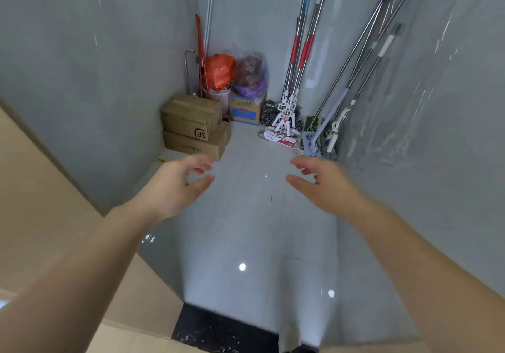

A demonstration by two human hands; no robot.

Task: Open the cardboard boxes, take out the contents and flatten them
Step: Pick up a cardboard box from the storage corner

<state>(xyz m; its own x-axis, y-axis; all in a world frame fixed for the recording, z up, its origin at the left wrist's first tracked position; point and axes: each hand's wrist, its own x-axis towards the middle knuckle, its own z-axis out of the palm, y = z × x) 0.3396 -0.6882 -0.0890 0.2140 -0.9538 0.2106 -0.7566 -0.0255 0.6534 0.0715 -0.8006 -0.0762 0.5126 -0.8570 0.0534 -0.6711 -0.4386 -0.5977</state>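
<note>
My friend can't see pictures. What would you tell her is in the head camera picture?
Two empty, open hands, left hand and right hand, reach forward over a shiny grey floor. Ahead, two stacked cardboard boxes sit against the left wall, with bags behind them and mops leaning in the corner.

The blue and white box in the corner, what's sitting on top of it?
A clear plastic bag of brown and purple stuff rests on the blue and white box. The bag hides the box's opening, so its inside cannot be seen.
</note>
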